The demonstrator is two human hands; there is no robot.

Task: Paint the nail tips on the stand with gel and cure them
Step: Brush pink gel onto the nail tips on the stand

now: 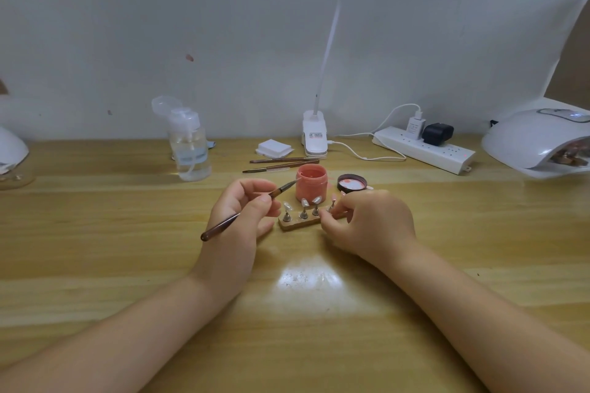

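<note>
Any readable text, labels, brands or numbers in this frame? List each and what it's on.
None can be read.
Lamp clip base: small label with dark print, too blurred.
Pump bottle: pale label, no legible words.
White charger: faint print, too small.
Curing lamp: top display, unreadable.

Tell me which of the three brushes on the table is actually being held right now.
The brush in the left hand, its tip toward the open pink gel jar. The two other brushes lie untouched on the table behind the jar.
</note>
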